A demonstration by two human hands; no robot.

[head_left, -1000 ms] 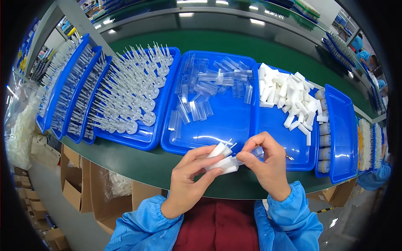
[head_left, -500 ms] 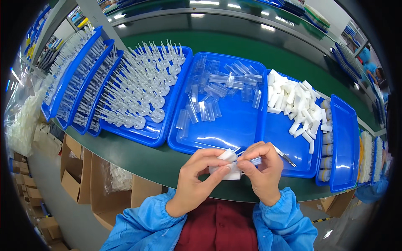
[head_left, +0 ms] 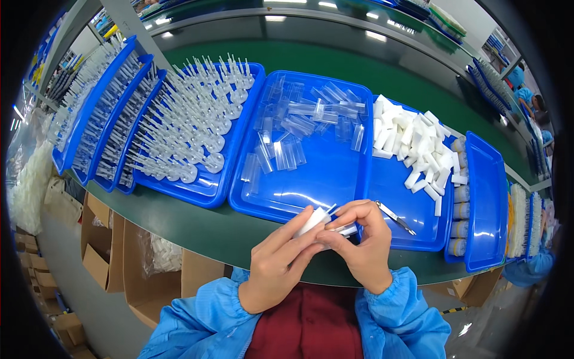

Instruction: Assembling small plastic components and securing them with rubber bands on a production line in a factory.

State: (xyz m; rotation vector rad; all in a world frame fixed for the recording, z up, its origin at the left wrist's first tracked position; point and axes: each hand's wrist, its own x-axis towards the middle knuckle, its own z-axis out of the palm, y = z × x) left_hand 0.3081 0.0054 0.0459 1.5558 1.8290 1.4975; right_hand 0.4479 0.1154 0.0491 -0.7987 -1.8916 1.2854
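In front of my chest, my left hand (head_left: 272, 263) is closed round a white block (head_left: 313, 220), its fingers over most of it. A thin, pale stick (head_left: 330, 209) pokes out beside the block's upper end. My right hand (head_left: 366, 245) pinches a short clear plastic sleeve (head_left: 348, 230) against the same bundle. Both hands' fingertips meet there, so how block, stick and sleeve fit together is hidden. Just beyond the hands is a blue tray (head_left: 335, 179) with loose clear sleeves (head_left: 290, 154). Right of it, another blue tray (head_left: 388, 197) carries a heap of white blocks (head_left: 412, 134).
A slim silver-and-black tool (head_left: 396, 218) lies in the white-block tray near my right hand. At left, a blue tray (head_left: 206, 194) holds many upright stemmed pieces (head_left: 185, 119), with tilted trays beyond. An upended blue tray (head_left: 485, 203) stands at right. Cardboard boxes (head_left: 152, 272) sit below the table edge.
My left hand has turned and its fingers now cover more of the white block. The sleeve in my right hand has moved slightly left. The whole view has shifted a little.
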